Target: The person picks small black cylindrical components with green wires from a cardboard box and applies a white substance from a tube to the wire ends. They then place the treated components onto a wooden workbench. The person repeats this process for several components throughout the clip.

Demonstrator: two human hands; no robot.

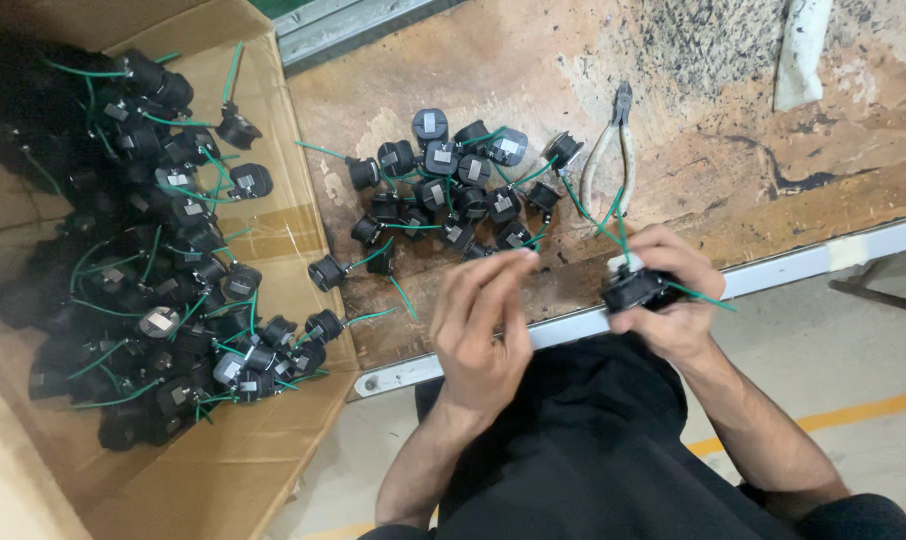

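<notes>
risk: right hand [673, 300] fingers pinch black connector [633, 290] over worktop [733, 180] edge, lower right; slip drops it. left hand [483, 320] loosely open, empty.

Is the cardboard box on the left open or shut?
Open. The cardboard box has its flaps folded outward, and the heap of black connectors with green wires inside shows from above.
</notes>
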